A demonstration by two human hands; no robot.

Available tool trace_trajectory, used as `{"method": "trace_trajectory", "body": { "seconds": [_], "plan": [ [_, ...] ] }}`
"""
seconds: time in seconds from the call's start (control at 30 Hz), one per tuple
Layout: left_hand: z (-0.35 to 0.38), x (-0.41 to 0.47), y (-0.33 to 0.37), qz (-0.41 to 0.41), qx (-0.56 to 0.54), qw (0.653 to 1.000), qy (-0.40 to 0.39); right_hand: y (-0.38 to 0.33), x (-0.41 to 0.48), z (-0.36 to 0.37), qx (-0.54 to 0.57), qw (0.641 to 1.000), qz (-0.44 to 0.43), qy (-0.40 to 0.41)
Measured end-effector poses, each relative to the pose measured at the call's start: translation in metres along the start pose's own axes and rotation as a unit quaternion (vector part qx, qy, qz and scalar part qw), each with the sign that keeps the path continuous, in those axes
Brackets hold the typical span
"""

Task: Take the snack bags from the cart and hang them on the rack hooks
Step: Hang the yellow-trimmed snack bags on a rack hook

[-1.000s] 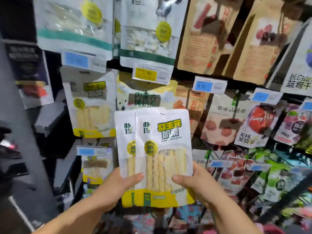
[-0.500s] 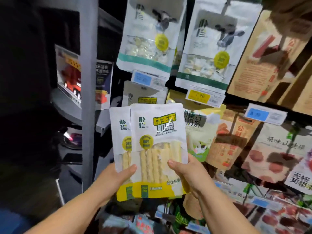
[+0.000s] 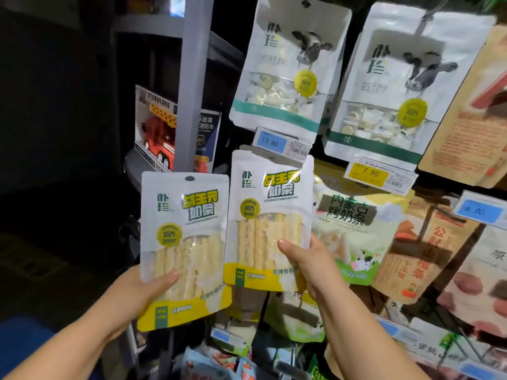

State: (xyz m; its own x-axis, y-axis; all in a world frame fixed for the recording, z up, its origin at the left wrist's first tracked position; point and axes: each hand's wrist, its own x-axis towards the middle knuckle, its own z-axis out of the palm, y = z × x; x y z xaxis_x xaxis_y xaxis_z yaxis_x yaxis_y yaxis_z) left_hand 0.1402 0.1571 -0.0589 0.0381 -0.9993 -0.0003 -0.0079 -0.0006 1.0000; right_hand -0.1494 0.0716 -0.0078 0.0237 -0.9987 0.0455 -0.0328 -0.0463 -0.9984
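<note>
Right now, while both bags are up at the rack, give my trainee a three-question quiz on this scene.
1. True or false: the left hand and the right hand each hold one snack bag.
2. The price tag just above the right bag reads: A) 13.80 B) 7.90 C) 5.50
3. Is the left bag hanging on a hook yet?
Key: 1 true. 2 A, the blue tag. 3 No; its hang hole shows free.
</note>
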Motion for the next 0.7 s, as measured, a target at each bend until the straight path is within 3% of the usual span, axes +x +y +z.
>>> {"method": "trace_trajectory", "body": {
  "seconds": [0.4, 0.7],
  "plan": [
    [-0.03, 0.002, 0.002, 0.003, -0.064, 0.997, -0.031, 0.006, 0.03, 0.007, 0.004, 1.0, -0.001, 0.023],
    [-0.008, 0.015, 0.006, 0.006, -0.076, 0.995, -0.068, 0.006, 0.041, 0.008, -0.152, 0.985, 0.018, 0.083]
  ]
}}
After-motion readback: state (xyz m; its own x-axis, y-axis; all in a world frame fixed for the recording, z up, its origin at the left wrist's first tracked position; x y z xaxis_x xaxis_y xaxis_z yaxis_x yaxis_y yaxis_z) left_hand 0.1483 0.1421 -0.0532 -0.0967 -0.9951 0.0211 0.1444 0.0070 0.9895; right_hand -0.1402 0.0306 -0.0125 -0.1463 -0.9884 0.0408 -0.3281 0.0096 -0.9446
